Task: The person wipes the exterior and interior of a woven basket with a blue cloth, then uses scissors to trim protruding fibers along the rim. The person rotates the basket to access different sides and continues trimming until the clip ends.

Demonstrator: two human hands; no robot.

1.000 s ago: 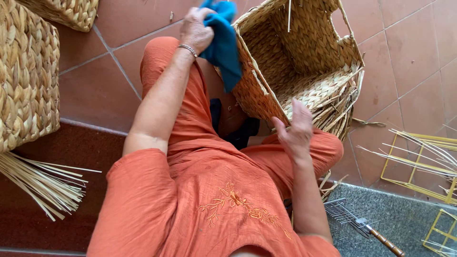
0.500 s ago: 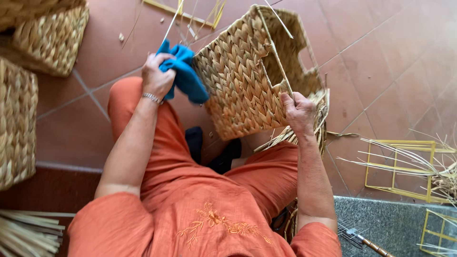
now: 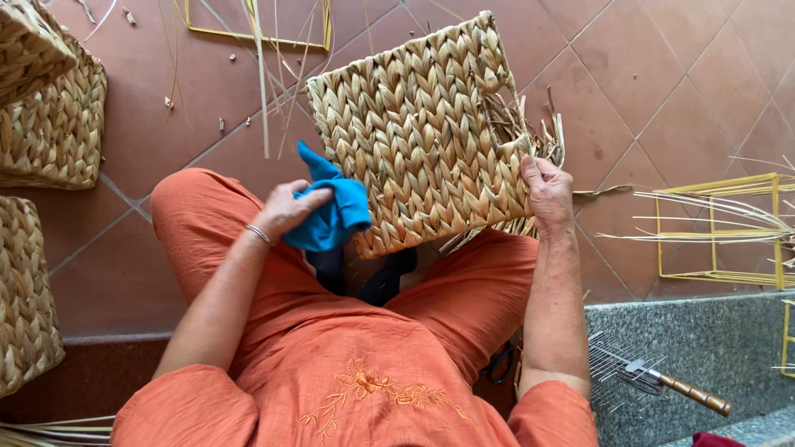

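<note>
The left hand [image 3: 286, 209] clutched a blue cloth [image 3: 335, 211] against the woven basket [image 3: 418, 132]. The right hand [image 3: 546, 189] gripped the basket's edge.

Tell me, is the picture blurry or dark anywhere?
Head view: mostly sharp, the weave of the woven basket is crisp; light is soft and even, no glare; the blue cloth in the left hand looks slightly smeared; a dark shadow sits under the basket between the knees; right hand is clear.
</note>
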